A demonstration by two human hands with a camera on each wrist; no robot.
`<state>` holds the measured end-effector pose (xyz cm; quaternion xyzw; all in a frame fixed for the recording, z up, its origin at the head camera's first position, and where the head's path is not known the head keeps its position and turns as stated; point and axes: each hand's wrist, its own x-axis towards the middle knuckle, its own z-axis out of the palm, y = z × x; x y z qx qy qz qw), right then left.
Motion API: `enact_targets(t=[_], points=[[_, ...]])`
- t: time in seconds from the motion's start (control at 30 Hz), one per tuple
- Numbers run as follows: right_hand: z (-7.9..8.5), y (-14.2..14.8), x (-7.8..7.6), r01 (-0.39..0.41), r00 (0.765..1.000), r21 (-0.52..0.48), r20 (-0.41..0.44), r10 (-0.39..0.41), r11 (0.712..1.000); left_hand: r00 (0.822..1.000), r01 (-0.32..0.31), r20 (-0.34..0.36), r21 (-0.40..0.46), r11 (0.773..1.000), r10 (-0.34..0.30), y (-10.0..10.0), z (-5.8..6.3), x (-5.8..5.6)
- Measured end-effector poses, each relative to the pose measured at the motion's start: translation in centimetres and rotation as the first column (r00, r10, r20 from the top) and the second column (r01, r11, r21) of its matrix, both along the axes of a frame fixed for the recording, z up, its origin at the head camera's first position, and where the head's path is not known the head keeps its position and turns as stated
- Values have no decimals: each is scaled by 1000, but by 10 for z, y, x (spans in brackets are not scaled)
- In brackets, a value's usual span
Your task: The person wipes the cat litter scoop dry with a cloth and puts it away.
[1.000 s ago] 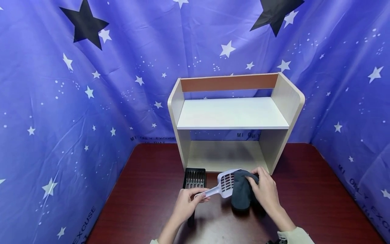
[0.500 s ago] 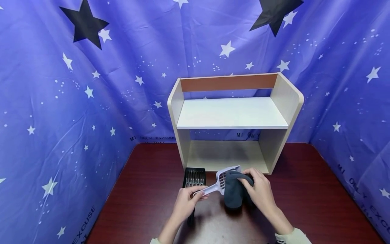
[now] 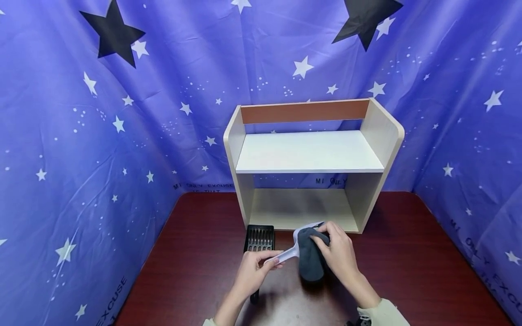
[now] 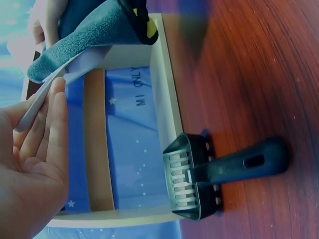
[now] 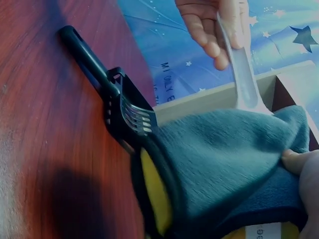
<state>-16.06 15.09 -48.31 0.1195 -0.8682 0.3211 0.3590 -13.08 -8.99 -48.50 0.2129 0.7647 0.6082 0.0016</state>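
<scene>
My left hand (image 3: 248,272) pinches the handle of a pale lavender slotted litter scoop (image 3: 287,255), holding it up over the table. A dark grey-green plush cloth (image 3: 311,260), with yellow showing inside its dark edge in both wrist views, drapes over the scoop's head and hides most of its slots. My right hand (image 3: 340,251) grips the cloth at the head's far right, thumb on the near side. Below and left of the lavender scoop, a black slotted scoop (image 4: 182,177) lies on the table, its handle partly behind my left hand in the head view.
A two-tier wooden shelf (image 3: 310,151) stands just beyond the hands, with its lower front edge close to both scoops. The dark red tabletop (image 3: 195,253) extends to either side. Star-patterned blue curtain (image 3: 155,113) surrounds the table at the back and sides.
My right hand has moved left with the cloth, which now covers the slots that showed earlier. The lavender scoop has tilted slightly in my left hand. The black scoop has not moved.
</scene>
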Motion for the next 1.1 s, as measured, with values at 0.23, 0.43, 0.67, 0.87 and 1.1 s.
enact_targets(t=[0.23,0.43,0.67,0.87,1.1], points=[[1,-11,-3,42,999,-29,0,-42,999,996,-48,-71,-30,998,46,4,2,5],[-1,-13,-5,80,996,-11,42,-79,997,978,-78,-202,-105,991,56,4,3,6],[-3,-5,-9,107,992,-30,66,-105,994,972,-57,-233,-89,994,35,0,4,6],[-5,5,-9,126,990,-33,68,-123,991,985,-32,-173,-66,997,20,-6,1,5],[-3,20,-8,149,986,-55,82,-144,987,986,-92,-142,-57,994,83,-15,-3,3]])
